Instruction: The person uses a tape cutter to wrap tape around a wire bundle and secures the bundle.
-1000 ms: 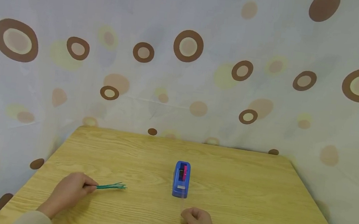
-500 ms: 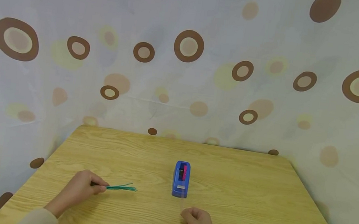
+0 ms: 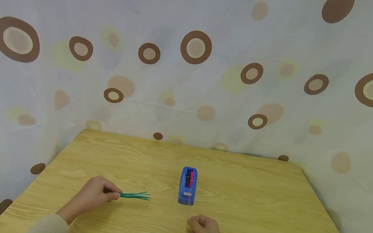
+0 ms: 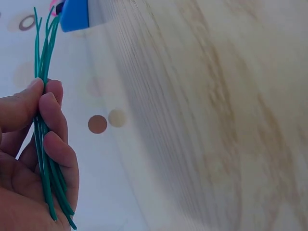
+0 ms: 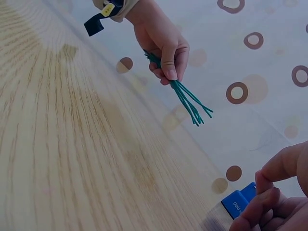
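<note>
Cream fabric comes nearest, a sleeve (image 3: 48, 228) at the left wrist. Close by on the other side, the right hand (image 3: 207, 232) pinches a clear tape strip (image 3: 189, 210) between thumb and forefinger; the strip is faint, and its very end is lost at the fingertips. A little farther off, the left hand (image 3: 93, 195) is clamped on a bundle of thin green strands (image 3: 136, 195). Their splayed tips point toward the tape, well apart from it, while the other ends lie along the palm.

The step in hand seems to be holding the tape drawn out with the bundle held to one side. Done well, it calls for a straight, even tension so the strip neither twists nor folds onto itself, and for little fingertip on the sticky side. The strands would handle more neatly with their tips gathered.

Beyond the hands, the blue dispenser (image 3: 182, 199), with a pink part (image 3: 191, 179) in its slot, stands upright on the wood-grain surface (image 3: 251, 186). It might slide under a jerk, so a steady pull suits it better. Farthest back hangs a pale spotted cloth (image 3: 211, 86).
</note>
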